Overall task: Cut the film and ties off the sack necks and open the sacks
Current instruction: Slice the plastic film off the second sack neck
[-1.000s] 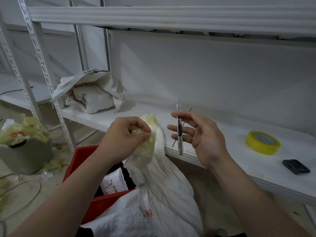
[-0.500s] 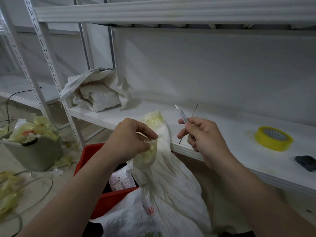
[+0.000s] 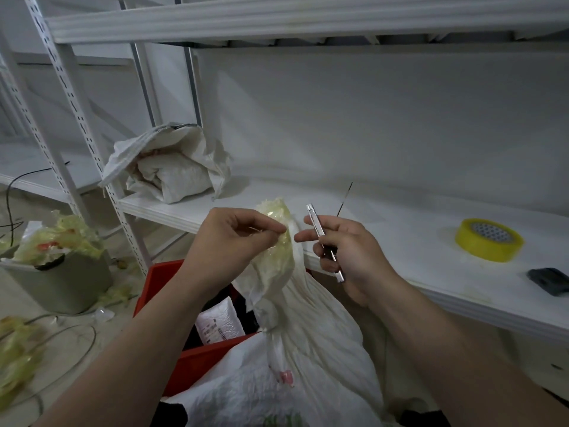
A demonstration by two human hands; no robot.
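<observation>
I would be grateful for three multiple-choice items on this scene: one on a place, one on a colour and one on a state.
1. The yellow tape roll lies:
A) on the floor
B) on the white shelf
C) on a chair

2. The crate beside the sack is:
A) blue
B) red
C) green

3. The right hand:
A) hangs empty
B) presses on the tape roll
C) grips a slim metal knife

Answers:
1 B, since the roll sits on the shelf board to the right of both hands.
2 B, since the crate's rim and wall show red.
3 C, since the fingers curl round the knife, and the left hand pinches the film on the sack neck.
</observation>
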